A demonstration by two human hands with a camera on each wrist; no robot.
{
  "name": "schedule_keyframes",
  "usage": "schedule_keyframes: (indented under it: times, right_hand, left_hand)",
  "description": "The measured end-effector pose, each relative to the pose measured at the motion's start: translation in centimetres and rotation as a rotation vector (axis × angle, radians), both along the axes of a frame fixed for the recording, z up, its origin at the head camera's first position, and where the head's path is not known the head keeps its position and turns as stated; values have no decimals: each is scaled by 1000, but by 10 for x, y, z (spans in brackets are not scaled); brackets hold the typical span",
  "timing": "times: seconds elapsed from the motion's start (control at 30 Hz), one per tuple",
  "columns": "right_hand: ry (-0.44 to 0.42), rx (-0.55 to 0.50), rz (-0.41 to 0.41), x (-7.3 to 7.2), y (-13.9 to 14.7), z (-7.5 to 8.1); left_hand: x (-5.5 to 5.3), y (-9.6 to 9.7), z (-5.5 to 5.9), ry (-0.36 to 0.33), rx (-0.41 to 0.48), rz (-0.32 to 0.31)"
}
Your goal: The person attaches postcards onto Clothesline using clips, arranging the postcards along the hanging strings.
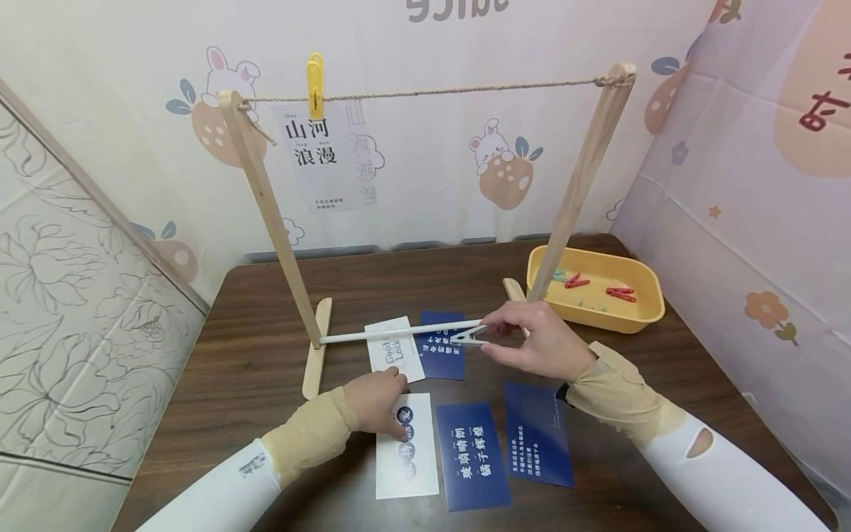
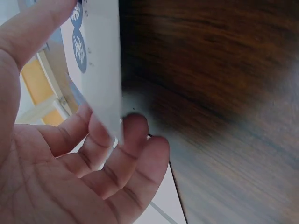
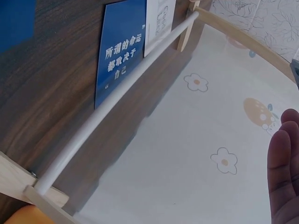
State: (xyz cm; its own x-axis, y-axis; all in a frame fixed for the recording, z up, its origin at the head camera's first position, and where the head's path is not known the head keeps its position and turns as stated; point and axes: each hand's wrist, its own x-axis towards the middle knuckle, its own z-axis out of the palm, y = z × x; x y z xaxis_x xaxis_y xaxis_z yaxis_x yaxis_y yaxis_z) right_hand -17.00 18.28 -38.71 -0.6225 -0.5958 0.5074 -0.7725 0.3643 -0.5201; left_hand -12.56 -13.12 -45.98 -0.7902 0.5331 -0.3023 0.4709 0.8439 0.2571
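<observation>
My left hand (image 1: 377, 403) grips the upper end of a white card (image 1: 417, 473) with dark round marks, its thumb over the printed side. In the left wrist view, curled fingers (image 2: 133, 135) meet the card's edge (image 2: 100, 60). Between the thumb and index finger of my right hand (image 1: 535, 336), a pale grey clothespin (image 1: 469, 337) points left, close to the rack's white rod (image 1: 359, 336). Only some fingertips of that hand (image 3: 285, 163) show in the right wrist view. A yellow clothespin (image 1: 315, 89) clips a white card (image 1: 326, 174) to the rope (image 1: 452, 91) above.
The wooden rack (image 1: 269, 214) stands across the table (image 1: 219, 377). Behind the rod lie a "Good Luck" card (image 1: 399, 351) and a blue card (image 1: 442, 362). Two more blue cards (image 1: 473, 491) (image 1: 537, 421) lie in front. A yellow tray (image 1: 638, 310) holds several clothespins.
</observation>
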Motion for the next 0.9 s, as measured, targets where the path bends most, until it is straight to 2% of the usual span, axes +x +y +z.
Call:
schedule_keyframes:
  times: [0.13,0.43,0.67,0.9]
  right_hand:
    - [10,2,-9,-1,0,4]
    - [6,-13,-15,-1,-1,12]
    - [20,-5,-25,-3,-2,17]
    - [21,18,-36,-5,-1,28]
  left_hand:
    - [-3,-5,2,-73,91,30]
    - [-18,-20,8,-199,328,51]
    - [-25,-27,17,-215,407,69]
    - [-31,-28,36,-232,482,55]
